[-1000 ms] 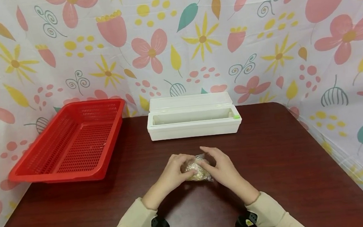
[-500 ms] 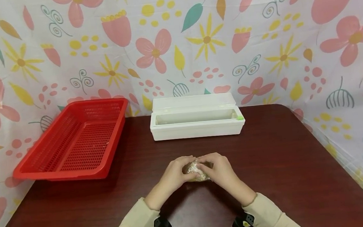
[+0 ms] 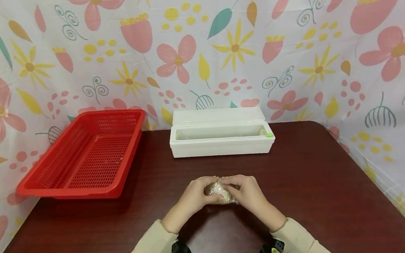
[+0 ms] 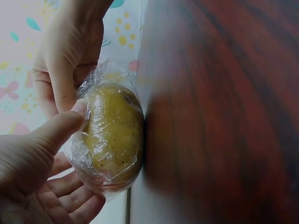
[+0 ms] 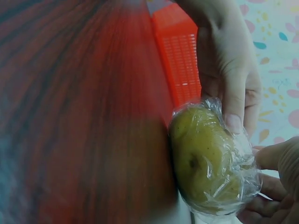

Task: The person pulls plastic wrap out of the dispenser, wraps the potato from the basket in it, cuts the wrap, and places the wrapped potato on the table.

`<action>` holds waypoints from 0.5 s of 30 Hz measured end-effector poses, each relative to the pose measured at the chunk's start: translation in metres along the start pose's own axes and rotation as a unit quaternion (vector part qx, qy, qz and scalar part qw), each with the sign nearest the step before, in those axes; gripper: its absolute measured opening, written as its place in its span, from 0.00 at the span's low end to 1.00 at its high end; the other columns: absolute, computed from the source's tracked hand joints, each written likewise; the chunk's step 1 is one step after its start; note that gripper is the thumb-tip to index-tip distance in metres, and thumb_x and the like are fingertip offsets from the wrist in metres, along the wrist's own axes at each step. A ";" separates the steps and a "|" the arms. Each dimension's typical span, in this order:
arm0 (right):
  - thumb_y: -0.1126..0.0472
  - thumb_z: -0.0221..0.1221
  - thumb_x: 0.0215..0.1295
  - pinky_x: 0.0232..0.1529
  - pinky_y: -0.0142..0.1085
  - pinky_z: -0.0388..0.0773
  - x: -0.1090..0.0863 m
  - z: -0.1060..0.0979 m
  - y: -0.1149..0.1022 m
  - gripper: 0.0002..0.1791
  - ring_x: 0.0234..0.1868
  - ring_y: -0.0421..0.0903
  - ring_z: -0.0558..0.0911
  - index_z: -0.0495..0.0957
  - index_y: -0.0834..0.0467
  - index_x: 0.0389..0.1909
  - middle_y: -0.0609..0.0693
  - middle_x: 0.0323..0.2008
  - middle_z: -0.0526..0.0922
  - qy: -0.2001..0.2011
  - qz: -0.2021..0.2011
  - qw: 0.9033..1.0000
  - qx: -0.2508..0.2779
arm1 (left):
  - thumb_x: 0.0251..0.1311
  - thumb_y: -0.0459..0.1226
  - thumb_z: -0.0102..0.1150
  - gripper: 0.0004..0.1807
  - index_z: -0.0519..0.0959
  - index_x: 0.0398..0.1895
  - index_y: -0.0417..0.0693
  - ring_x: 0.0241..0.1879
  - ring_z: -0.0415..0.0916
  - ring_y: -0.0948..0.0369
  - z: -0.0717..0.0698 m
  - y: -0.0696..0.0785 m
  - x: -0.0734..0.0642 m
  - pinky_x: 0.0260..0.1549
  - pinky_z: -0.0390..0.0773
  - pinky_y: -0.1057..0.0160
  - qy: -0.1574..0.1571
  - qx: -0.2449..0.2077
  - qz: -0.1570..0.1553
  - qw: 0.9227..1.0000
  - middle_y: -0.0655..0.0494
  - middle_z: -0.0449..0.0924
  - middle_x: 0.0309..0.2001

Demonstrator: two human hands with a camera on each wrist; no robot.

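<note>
A yellow-brown potato (image 4: 114, 128), wrapped in clear plastic film (image 5: 236, 172), rests on the table between both hands. In the head view its film top (image 3: 218, 192) shows as a shiny patch between the fingers. My left hand (image 3: 193, 195) curls around its left side, thumb pressed on the film and fingers on the far side. My right hand (image 3: 247, 191) holds the other side, its thumb and fingers bent onto the film. The two hands' fingertips nearly meet over the potato. Film lies loosely bunched at its ends.
A long white box (image 3: 222, 145) with its lid up and a small green piece at its right end stands behind the hands. The red perforated basket (image 3: 129, 157) sits at the left. A flower-print cloth (image 3: 287, 22) hangs behind the dark wooden table (image 3: 320, 196).
My right hand's fingers, earlier spread and raised off the potato, have come down onto the film beside the left fingertips. The left hand stays around the potato. The head view has shifted slightly.
</note>
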State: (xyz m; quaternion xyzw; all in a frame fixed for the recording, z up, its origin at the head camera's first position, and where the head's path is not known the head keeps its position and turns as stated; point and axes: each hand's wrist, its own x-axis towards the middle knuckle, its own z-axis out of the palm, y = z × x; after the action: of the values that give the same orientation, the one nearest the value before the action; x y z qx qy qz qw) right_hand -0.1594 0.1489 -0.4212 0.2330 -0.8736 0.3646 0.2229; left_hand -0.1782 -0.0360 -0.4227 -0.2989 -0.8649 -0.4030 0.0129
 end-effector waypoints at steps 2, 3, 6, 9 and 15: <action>0.72 0.68 0.50 0.27 0.30 0.78 0.000 -0.002 0.001 0.09 0.32 0.47 0.85 0.87 0.61 0.33 0.55 0.35 0.87 -0.010 -0.016 1.000 -0.013 | 0.49 0.42 0.71 0.29 0.77 0.55 0.37 0.55 0.76 0.51 0.001 -0.001 0.001 0.54 0.74 0.54 -0.002 -0.001 0.003 1.000 0.45 0.80 0.53; 0.73 0.67 0.50 0.31 0.32 0.80 0.000 -0.003 0.001 0.09 0.35 0.49 0.86 0.86 0.62 0.34 0.56 0.36 0.87 -0.020 -0.020 0.999 -0.019 | 0.50 0.42 0.70 0.29 0.77 0.55 0.37 0.54 0.76 0.51 0.001 -0.001 0.002 0.53 0.75 0.54 -0.001 0.003 0.009 1.000 0.44 0.80 0.53; 0.71 0.66 0.53 0.44 0.42 0.81 0.002 -0.008 0.002 0.09 0.42 0.53 0.85 0.85 0.63 0.37 0.57 0.38 0.86 -0.064 -0.037 0.997 -0.034 | 0.52 0.43 0.69 0.29 0.77 0.55 0.34 0.54 0.77 0.49 0.001 -0.001 0.003 0.52 0.76 0.54 -0.002 0.010 0.026 1.000 0.42 0.79 0.53; 0.68 0.66 0.54 0.51 0.46 0.78 0.005 -0.016 0.004 0.12 0.48 0.54 0.83 0.83 0.64 0.40 0.56 0.41 0.85 -0.120 -0.059 0.990 -0.037 | 0.54 0.43 0.67 0.31 0.75 0.57 0.32 0.55 0.75 0.48 -0.001 -0.001 0.004 0.53 0.75 0.54 -0.009 0.017 0.037 0.999 0.40 0.78 0.55; 0.68 0.68 0.51 0.45 0.37 0.79 0.009 -0.028 0.012 0.18 0.47 0.49 0.80 0.79 0.61 0.44 0.53 0.47 0.80 -0.217 -0.062 0.974 -0.008 | 0.53 0.41 0.68 0.33 0.71 0.60 0.32 0.61 0.71 0.48 0.001 -0.004 0.008 0.58 0.71 0.51 -0.043 0.005 0.010 0.999 0.40 0.73 0.60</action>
State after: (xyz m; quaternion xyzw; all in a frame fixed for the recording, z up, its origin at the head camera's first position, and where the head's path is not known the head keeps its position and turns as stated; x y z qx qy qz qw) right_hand -0.1673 0.1748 -0.4043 0.3584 -0.8879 0.2837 0.0519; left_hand -0.1868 -0.0336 -0.4242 -0.3247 -0.8634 -0.3856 -0.0190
